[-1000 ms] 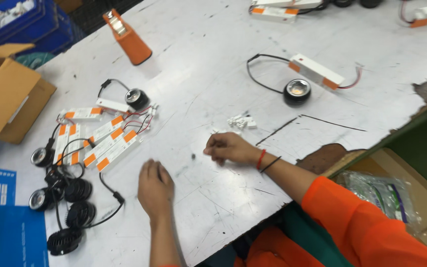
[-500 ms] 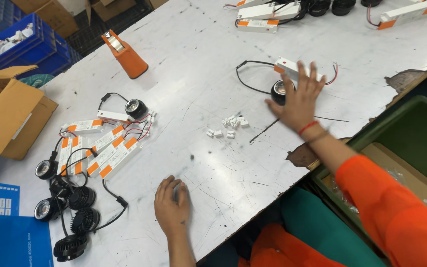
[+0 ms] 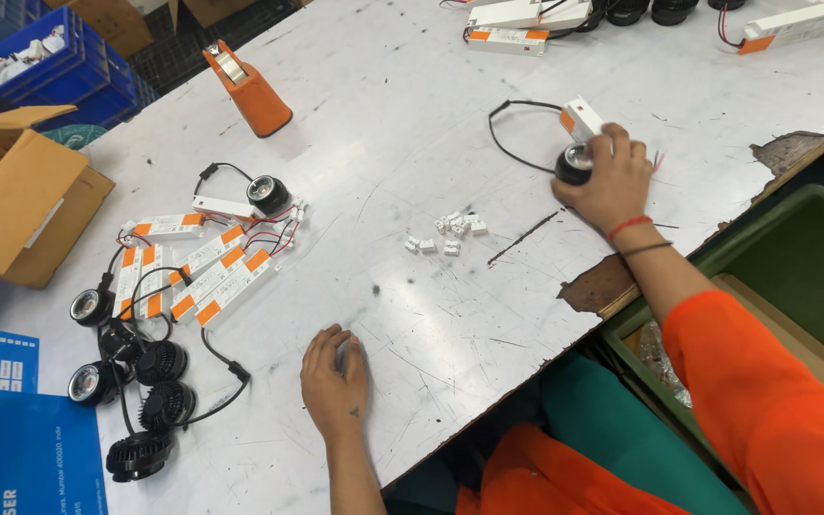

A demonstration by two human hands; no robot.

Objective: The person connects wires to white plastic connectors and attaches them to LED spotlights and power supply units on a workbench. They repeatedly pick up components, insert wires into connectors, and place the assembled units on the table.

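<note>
The round black spotlight [image 3: 574, 162] with its white, orange-ended driver box [image 3: 580, 118] lies at the upper right of the frame on the scratched white bench [image 3: 402, 114], a black cable [image 3: 507, 143] looping off to its left. The right hand [image 3: 607, 181] covers it from the right, its grip curled around the lamp head and closed on it, with a red thread and a dark band at the wrist. The left hand [image 3: 334, 381] rests flat on the bench at the lower middle, fingers spread and grasping nothing. Between the two hands, a small heap of white connectors [image 3: 448, 234] sits on the bench, well apart from both. At the left, a cluster of driver boxes [image 3: 204, 277] with orange labels is tangled with more black spotlights [image 3: 135, 381]. An orange tape dispenser [image 3: 245, 91] stands at the upper left, a cardboard box [image 3: 11, 191] sits at the left edge, and a green crate [image 3: 793, 257] lies below the bench's chipped right edge.
</note>
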